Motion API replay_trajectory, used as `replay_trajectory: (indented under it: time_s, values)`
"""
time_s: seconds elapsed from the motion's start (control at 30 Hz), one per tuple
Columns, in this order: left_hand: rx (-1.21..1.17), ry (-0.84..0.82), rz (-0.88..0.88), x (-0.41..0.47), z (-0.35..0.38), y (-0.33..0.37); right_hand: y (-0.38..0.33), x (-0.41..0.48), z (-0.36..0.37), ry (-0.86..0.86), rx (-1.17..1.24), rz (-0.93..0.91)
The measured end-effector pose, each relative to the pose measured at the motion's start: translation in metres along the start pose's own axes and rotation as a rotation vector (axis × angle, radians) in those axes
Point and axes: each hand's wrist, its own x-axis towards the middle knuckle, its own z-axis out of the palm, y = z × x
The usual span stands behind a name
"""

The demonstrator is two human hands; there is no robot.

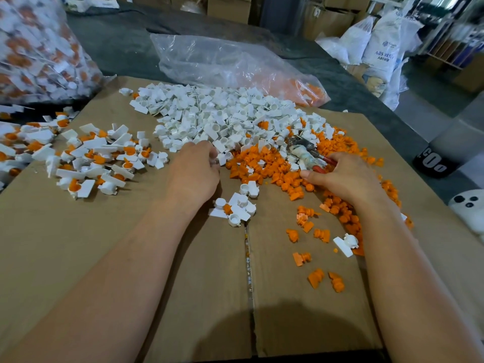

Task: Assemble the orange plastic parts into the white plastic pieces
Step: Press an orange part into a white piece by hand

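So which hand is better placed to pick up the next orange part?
The right hand: it lies on the heap of orange parts, thumb among them. The left hand has its fingertips at the edge of the white pieces instead.

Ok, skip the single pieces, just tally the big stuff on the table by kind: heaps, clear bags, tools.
Heaps on the cardboard: 3 (white pieces, orange parts, assembled pieces)
Clear bags: 2 (full bag far left, slack bag at the back)
Red-handled tool: 1
Total: 6
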Motion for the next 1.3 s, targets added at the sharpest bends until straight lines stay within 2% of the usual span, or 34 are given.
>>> replay_trajectory:
  time_s: [0.13,0.3,0.43,0.53,0.63,0.77,1.0,1.07,1.17,1.23,1.3]
  values:
    - [-0.014,0.058,-0.020,-0.001,-0.001,0.000,0.001,0.002,0.001,-0.021,-0.018,-0.001]
    - [-0.040,0.072,0.051,-0.003,0.000,0.000,0.002,0.003,0.006,-0.020,-0.038,0.003]
    - [-0.347,0.094,0.029,-0.009,-0.006,0.008,0.002,0.003,0.006,-0.019,-0.056,-0.005]
    - [-0.772,-0.001,-0.123,-0.014,-0.015,0.014,0.000,0.002,0.006,-0.023,-0.061,-0.008]
    - [-1.003,-0.093,-0.243,-0.018,-0.019,0.019,-0.002,0.000,0.006,-0.025,-0.069,-0.008]
    - [-1.116,-0.190,-0.302,-0.021,-0.020,0.023,-0.003,-0.001,0.004,-0.032,-0.084,-0.013]
    - [-1.240,-0.232,-0.367,-0.021,-0.024,0.025,-0.002,-0.001,0.002,-0.036,-0.033,-0.029]
    - [-1.276,-0.244,-0.376,-0.021,-0.025,0.026,-0.005,-0.003,0.001,0.069,0.006,-0.088]
    - [-1.313,-0.274,-0.395,-0.022,-0.026,0.027,-0.020,-0.011,-0.001,0.286,0.185,-0.319]
    - [-1.327,-0.300,-0.398,-0.023,-0.026,0.028,-0.033,-0.017,0.002,0.249,0.230,-0.482]
    - [-1.322,-0.316,-0.385,-0.023,-0.025,0.028,-0.043,-0.021,0.010,0.138,0.157,-0.606]
